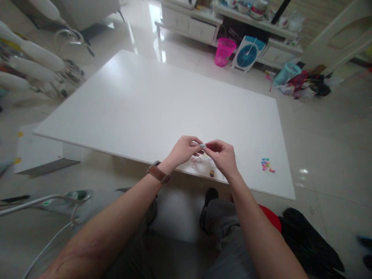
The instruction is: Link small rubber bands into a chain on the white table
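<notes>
Over the table's near edge, my left hand and my right hand meet with fingertips pinched on a small whitish roll-like piece. It shows a darker band, and its exact kind is too small to make out. Several thin pinkish rings lie on the tabletop just below my left fingers. A small yellow and dark figure rests between my wrists, close to the edge. To the right of my right hand sits a cluster of small multicoloured pieces.
The white table stretches away in front of me. White chairs stand at the left. Beyond the table are a pink basket, a blue fan and a teal basket. A black bag-like heap lies at lower right.
</notes>
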`<state>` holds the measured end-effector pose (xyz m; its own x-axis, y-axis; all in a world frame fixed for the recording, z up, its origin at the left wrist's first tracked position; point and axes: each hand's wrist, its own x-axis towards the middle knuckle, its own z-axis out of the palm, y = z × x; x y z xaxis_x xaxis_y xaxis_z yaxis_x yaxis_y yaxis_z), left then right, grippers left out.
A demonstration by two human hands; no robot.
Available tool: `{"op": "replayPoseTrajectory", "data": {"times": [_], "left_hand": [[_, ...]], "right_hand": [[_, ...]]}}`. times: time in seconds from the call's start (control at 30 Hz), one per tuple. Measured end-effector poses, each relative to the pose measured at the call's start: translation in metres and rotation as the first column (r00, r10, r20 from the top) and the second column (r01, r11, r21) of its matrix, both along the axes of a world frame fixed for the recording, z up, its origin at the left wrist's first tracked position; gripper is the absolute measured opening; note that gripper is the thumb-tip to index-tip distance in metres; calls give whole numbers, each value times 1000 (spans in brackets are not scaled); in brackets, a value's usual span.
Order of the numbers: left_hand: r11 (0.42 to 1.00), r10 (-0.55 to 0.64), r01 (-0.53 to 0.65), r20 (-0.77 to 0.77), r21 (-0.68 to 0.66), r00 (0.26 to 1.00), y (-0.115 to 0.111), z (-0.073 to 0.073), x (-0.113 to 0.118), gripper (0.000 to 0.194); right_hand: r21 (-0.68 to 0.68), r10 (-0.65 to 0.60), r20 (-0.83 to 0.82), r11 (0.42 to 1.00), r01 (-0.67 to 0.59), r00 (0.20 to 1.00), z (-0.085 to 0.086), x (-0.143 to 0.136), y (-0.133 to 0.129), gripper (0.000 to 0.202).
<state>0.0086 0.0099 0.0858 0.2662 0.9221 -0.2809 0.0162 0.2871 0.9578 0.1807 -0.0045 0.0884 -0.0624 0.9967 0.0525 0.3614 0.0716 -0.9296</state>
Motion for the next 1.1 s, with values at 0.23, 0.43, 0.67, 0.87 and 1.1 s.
{"op": "replayPoseTrajectory", "data": {"times": [0.23, 0.43, 0.67, 0.87, 1.1], "left_hand": [[1000, 12, -12, 12, 23, 1000, 0, 0, 0, 7], [1000, 13, -13, 42, -9, 999, 0, 0, 1, 5], [1000, 6, -6, 38, -16, 999, -1, -1, 1, 2], [1000, -16, 17, 47, -20, 999, 0, -3, 0, 3], [1000, -6, 8, 60, -28, 998, 2, -5, 2, 6]], "right_hand": [[-10, 20, -24, 1000, -20, 1000, 2, -1, -2, 21], [-2, -6, -9, 1000, 6, 1000, -4, 0, 1, 20], [-23, -8, -68, 1000, 6, 998, -7, 1, 2, 20], [-42, -11, -80, 999, 7, 997, -7, 1, 2, 18], [-49, -16, -89, 999, 12, 996, -8, 0, 4, 21]]}}
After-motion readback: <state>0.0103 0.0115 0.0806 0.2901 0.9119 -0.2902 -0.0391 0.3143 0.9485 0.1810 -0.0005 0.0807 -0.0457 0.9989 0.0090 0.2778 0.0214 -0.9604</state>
